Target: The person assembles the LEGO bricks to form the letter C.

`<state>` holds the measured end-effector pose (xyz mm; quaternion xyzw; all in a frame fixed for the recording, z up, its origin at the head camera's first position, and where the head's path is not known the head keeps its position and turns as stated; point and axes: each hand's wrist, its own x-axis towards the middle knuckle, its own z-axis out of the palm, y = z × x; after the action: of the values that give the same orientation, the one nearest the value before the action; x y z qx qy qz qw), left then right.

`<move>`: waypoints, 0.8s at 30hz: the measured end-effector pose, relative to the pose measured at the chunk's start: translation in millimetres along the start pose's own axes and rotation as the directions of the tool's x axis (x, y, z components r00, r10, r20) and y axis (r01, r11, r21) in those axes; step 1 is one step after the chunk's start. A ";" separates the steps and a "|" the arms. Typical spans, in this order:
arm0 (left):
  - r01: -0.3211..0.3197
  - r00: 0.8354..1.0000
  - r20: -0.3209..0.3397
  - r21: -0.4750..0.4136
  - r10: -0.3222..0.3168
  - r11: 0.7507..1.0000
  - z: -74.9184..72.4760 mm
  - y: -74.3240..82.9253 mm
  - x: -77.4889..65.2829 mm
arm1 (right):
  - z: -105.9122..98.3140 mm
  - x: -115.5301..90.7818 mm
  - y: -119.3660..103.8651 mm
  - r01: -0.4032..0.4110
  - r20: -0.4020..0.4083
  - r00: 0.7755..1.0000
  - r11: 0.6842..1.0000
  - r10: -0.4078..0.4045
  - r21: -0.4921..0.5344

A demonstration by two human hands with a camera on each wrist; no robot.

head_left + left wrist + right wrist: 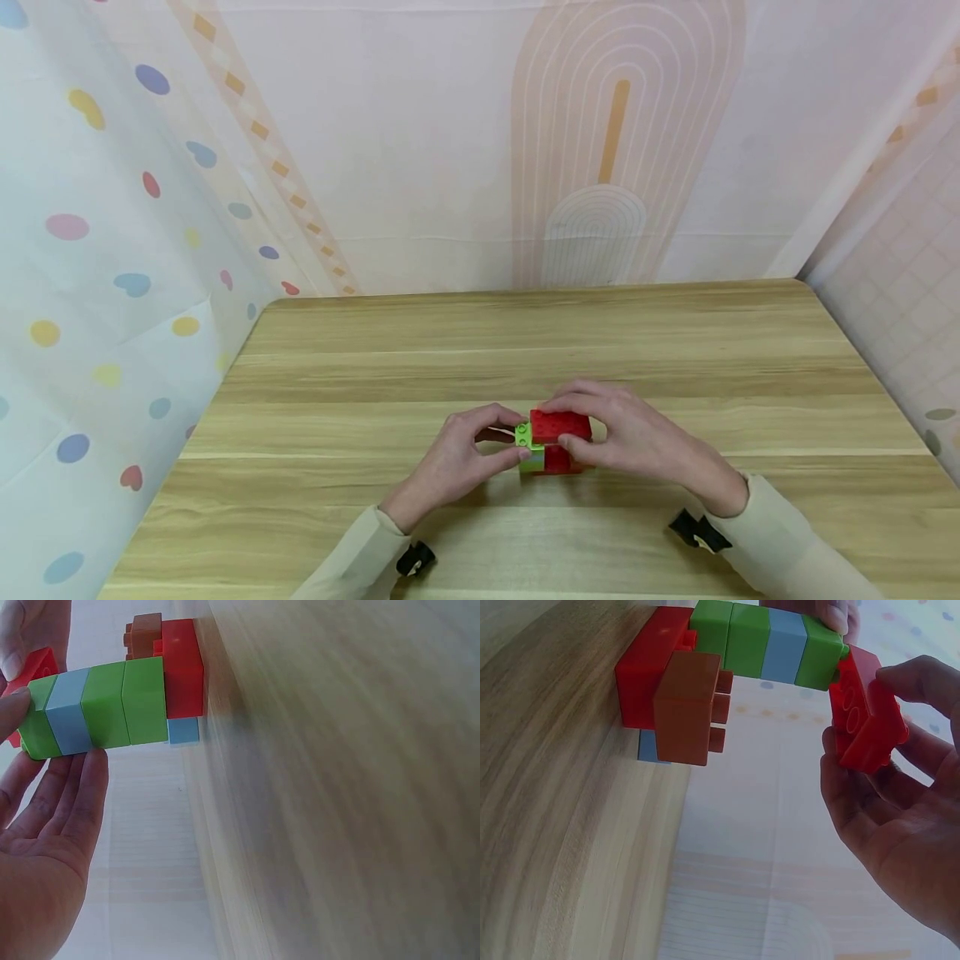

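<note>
A tower of toy building bricks stands on the table. Its column has a green top brick (522, 437), a light blue brick (69, 712) and two more green ones, rising from a red base brick (184, 671). Beside the column on the base is a brown brick (686, 705). My left hand (468, 454) pinches the column's upper end between thumb and fingers. A red brick (561, 427) is gripped by my right hand (637, 433), one end over the top green brick and the rest overhanging. Whether it is pressed down fully, I cannot tell.
Another light blue brick (184, 730) shows at the red base. The wooden table (360, 358) reaches back to a patterned curtain (420, 150), with a dotted curtain (112, 333) at the left. Black devices (415, 559) are strapped at both wrists.
</note>
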<state>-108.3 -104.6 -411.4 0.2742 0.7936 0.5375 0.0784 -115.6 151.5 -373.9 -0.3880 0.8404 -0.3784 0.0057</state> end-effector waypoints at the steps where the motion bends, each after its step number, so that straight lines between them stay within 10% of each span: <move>1: -0.001 1.000 0.001 0.000 0.001 1.000 0.0 0.1 0.0 | 0.0 -0.1 -0.1 -0.003 0.002 1.000 1.000 0.003 -0.004; 24: -0.006 1.000 0.001 0.007 0.006 1.000 -0.2 -0.7 0.3 | -0.9 0.1 -5.3 0.117 0.020 0.993 0.978 -0.115 -0.171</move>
<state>-108.8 -104.8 -411.9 0.2768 0.7948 0.5346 0.0761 -112.5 149.8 -369.8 -0.4372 0.8458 -0.3022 -0.0456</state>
